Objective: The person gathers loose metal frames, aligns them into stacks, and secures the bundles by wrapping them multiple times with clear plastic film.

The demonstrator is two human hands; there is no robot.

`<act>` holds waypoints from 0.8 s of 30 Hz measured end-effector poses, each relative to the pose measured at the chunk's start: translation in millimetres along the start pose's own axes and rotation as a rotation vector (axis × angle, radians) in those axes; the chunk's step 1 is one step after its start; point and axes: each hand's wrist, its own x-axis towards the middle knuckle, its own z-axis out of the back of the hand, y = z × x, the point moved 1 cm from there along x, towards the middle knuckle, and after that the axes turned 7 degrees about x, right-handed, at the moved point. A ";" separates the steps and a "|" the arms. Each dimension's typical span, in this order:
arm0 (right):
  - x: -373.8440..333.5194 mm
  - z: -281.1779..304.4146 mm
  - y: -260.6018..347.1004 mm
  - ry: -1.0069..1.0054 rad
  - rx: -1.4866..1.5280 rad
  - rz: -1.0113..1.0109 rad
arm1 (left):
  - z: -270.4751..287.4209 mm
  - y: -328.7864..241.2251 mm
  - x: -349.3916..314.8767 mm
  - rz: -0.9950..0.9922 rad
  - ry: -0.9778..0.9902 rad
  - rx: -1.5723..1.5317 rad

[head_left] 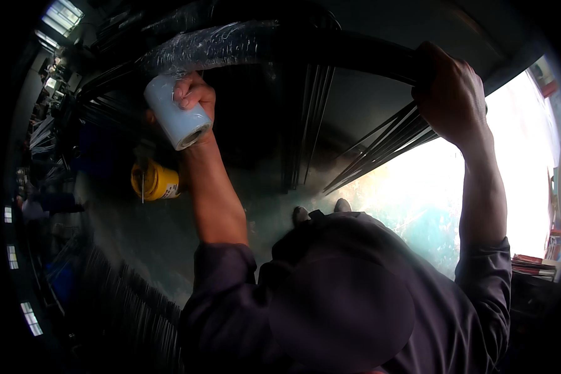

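Note:
My left hand (198, 96) is closed round a roll of clear plastic stretch film (179, 117), its hollow core facing down toward me. The roll sits just under a long dark bundle (368, 59) that runs across the upper view. Shiny film (212, 47) is wound round the bundle's left part, right above the roll. On the far right, my right hand (452, 93) grips the dark bundle near its end, fingers wrapped over it. What the bundle consists of is too dark to tell.
Thin dark strips (383, 146) slant below the bundle, and more hang near the middle (305, 124). A yellow bucket (158, 181) stands on the greenish floor (168, 249), left of my left forearm. Many thin rods (124, 299) lie lower left. Reddish flat pieces (533, 267) are stacked far right.

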 end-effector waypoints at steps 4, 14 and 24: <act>12.9 24.0 -11.3 -0.059 -0.009 0.076 | -21.6 -9.0 16.8 -0.041 0.038 0.120; 70.5 -66.9 -33.5 0.163 -0.100 -0.059 | 43.0 -24.3 39.9 -0.017 -0.480 0.554; 69.0 -98.0 -62.2 -0.165 -0.130 0.239 | 11.9 81.3 -48.2 -0.029 -0.835 0.729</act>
